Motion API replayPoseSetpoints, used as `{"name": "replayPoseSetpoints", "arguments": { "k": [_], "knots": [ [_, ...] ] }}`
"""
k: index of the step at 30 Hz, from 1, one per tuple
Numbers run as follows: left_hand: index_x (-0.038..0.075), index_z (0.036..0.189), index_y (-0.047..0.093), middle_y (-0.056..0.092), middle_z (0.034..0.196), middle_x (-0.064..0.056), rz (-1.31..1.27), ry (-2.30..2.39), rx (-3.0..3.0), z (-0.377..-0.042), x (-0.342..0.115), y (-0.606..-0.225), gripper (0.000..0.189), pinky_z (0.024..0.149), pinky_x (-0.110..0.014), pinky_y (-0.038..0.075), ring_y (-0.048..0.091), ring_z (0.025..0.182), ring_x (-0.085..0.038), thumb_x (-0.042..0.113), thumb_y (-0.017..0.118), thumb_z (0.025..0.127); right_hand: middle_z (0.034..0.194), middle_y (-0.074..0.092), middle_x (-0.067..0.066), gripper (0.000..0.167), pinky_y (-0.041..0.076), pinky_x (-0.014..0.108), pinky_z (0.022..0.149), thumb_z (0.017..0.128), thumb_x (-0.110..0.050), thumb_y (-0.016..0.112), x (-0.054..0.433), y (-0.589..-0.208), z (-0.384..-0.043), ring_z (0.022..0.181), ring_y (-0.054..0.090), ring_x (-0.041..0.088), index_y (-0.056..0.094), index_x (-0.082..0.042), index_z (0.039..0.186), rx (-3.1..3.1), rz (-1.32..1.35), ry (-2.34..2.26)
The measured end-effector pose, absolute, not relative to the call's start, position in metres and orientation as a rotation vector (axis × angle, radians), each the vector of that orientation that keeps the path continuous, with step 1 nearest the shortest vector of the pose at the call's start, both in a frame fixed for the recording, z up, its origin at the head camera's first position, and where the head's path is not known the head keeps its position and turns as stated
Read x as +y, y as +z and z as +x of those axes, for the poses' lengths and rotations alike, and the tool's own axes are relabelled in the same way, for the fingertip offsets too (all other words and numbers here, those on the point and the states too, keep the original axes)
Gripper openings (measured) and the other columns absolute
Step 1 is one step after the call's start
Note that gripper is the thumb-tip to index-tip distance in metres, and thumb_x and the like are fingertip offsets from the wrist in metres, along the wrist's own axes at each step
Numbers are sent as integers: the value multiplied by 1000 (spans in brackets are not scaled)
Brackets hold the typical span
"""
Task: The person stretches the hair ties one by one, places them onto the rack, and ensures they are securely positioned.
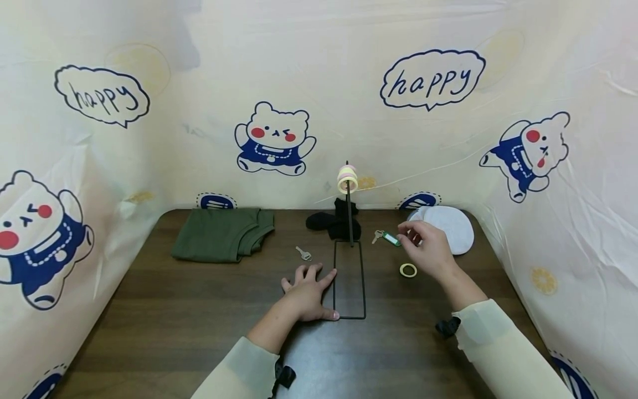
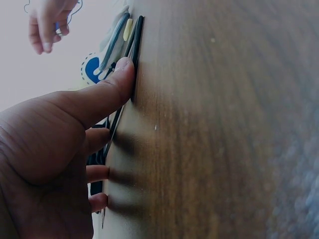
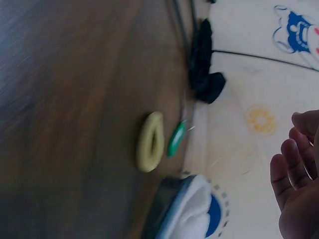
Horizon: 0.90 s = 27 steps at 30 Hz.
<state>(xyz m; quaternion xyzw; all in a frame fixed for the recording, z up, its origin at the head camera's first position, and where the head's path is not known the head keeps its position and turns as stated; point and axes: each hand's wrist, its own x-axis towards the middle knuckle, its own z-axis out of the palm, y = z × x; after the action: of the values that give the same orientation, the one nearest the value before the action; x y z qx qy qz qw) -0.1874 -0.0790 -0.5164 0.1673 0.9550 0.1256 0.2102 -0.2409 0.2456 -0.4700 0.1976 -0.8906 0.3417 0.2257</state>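
A black wire stand (image 1: 364,282) has a rectangular base on the table and an upright rod, with several pastel rings (image 1: 347,180) hung near its top. My left hand (image 1: 305,296) rests with fingers spread at the base's left side; in the left wrist view its thumb (image 2: 117,87) touches the wire. A pale yellow ring (image 3: 143,147) lies on the table to the right of the base. Above the table, beyond that ring, my right hand (image 1: 427,250) has loosely curled fingers holding nothing, close to a key with a green tag (image 1: 391,239).
A folded dark green cloth (image 1: 214,235) lies at the back left. Black fabric (image 1: 324,221) sits behind the stand, and a loose key (image 1: 303,254) lies left of it. A white rounded item (image 1: 456,230) is at the back right. Printed cloth walls (image 1: 324,66) surround the table.
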Motion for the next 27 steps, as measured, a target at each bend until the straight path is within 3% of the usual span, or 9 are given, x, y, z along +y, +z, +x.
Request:
{"name": "replayPoseSetpoints", "arguments": {
  "k": [8, 19, 27],
  "knots": [
    [42, 165, 25, 14, 172, -5, 464, 344, 2658, -188, -79, -518, 108, 105, -84, 16, 9, 154, -43, 73, 77, 76, 92, 71, 3, 24, 53, 30, 67, 88, -5, 82, 266, -488, -240, 77, 62, 15, 75, -6, 112, -2670, 540, 978],
    [42, 165, 24, 12, 172, -5, 452, 352, 2646, -189, -78, -517, 108, 105, -84, 15, 8, 154, -42, 72, 77, 77, 122, 72, 18, 48, 52, 55, 93, 88, -13, 84, 284, -501, -237, 112, 67, 36, 67, -1, 131, -2985, 605, 934],
    [42, 165, 23, 12, 172, -5, 463, 346, 2648, -189, -79, -518, 108, 105, -84, 16, 8, 154, -43, 73, 76, 77, 128, 70, 17, 63, 46, 57, 103, 81, -12, 88, 297, -510, -238, 122, 63, 37, 62, 3, 137, -3144, 683, 891]
  ]
}}
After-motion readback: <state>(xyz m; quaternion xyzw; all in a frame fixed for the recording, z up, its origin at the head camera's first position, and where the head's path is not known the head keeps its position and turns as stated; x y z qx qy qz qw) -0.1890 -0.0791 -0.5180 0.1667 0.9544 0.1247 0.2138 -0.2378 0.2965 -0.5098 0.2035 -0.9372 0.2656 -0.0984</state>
